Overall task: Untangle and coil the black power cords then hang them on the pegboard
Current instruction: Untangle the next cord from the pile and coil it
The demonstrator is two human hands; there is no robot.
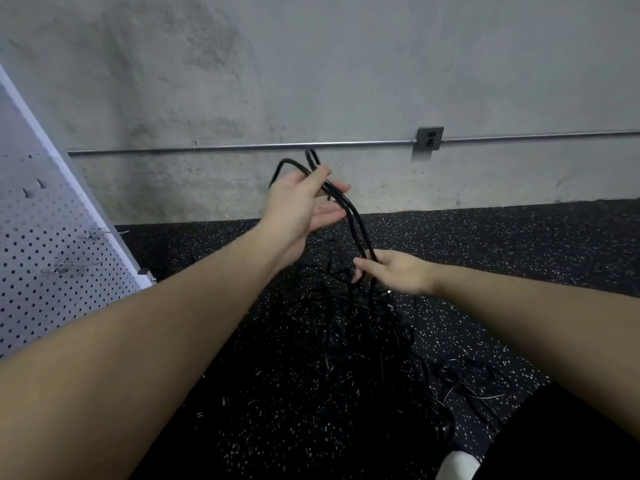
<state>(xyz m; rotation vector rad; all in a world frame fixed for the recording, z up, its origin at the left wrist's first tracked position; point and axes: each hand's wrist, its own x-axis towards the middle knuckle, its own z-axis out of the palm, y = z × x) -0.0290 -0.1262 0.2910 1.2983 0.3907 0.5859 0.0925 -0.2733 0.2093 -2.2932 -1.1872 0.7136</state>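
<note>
A tangle of black power cords (349, 323) lies on the dark speckled floor in front of me. My left hand (301, 209) is raised above it, thumb and fingers pinching folded loops of black cord (349, 206) whose bends stick up past the fingers. The strands run down to my right hand (391, 271), which grips them lower, just above the pile. The white pegboard (45, 258) stands at the left edge, with metal hooks (100, 233) sticking out.
A concrete wall runs behind, with a metal conduit (242, 146) and an outlet box (429, 138). The speckled rubber floor (519, 244) stretches right. A white shoe tip (457, 465) and a dark trouser leg sit at lower right.
</note>
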